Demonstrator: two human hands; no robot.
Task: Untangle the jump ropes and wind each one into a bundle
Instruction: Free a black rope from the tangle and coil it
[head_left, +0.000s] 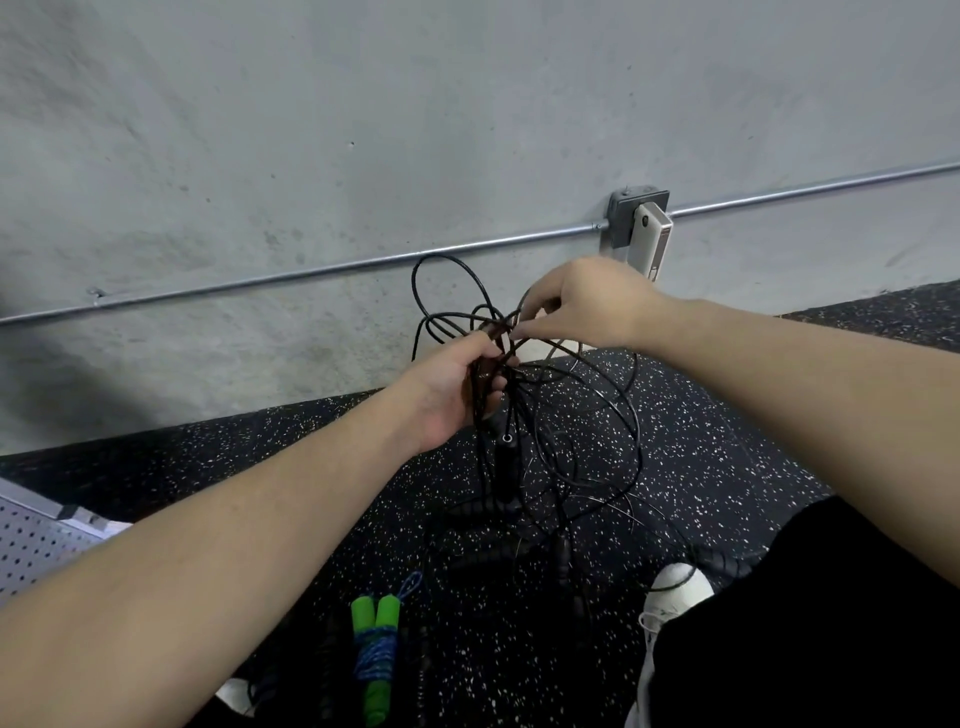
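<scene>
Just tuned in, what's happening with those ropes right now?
A person is working on a tangle of thin black jump ropes, held up over the speckled floor. The left hand grips a bunch of strands, while the right hand pinches a strand at the top of the knot. A black handle dangles below. The tangle is not yet undone. A green-handled rope already lies wound in a bundle on the floor.
</scene>
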